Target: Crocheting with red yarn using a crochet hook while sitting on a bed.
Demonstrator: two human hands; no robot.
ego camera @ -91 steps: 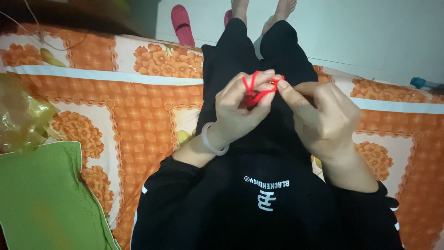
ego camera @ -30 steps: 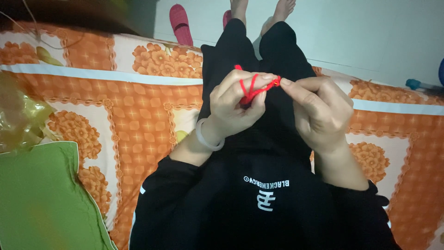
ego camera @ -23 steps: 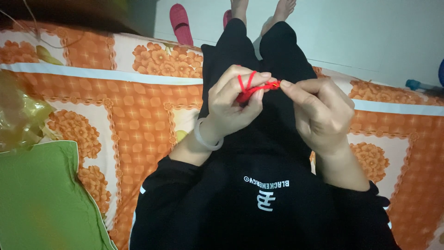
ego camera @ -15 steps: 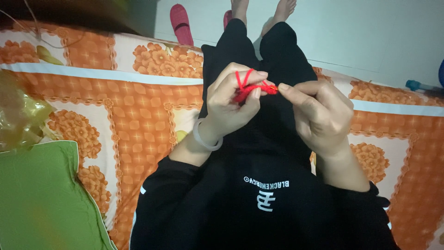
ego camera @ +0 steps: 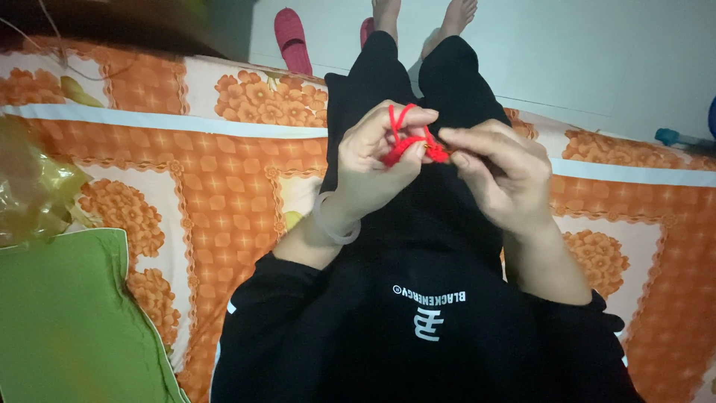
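Beneath the hands spreads an orange-and-white flowered bedsheet (ego camera: 224, 194), with a pale floor (ego camera: 597, 52) beyond it where a pink slipper (ego camera: 292, 39) lies. A green cushion (ego camera: 67, 321) sits well to the left of the grip. Over the black-clad lap, the left hand (ego camera: 377, 160) is closed on a thin red yarn strand (ego camera: 409, 143), looped around its fingers. The strand's bunched length runs roughly sideways toward the right hand (ego camera: 496, 175), whose fingertips pinch its end. A translucent bangle (ego camera: 334, 224) circles the left wrist.
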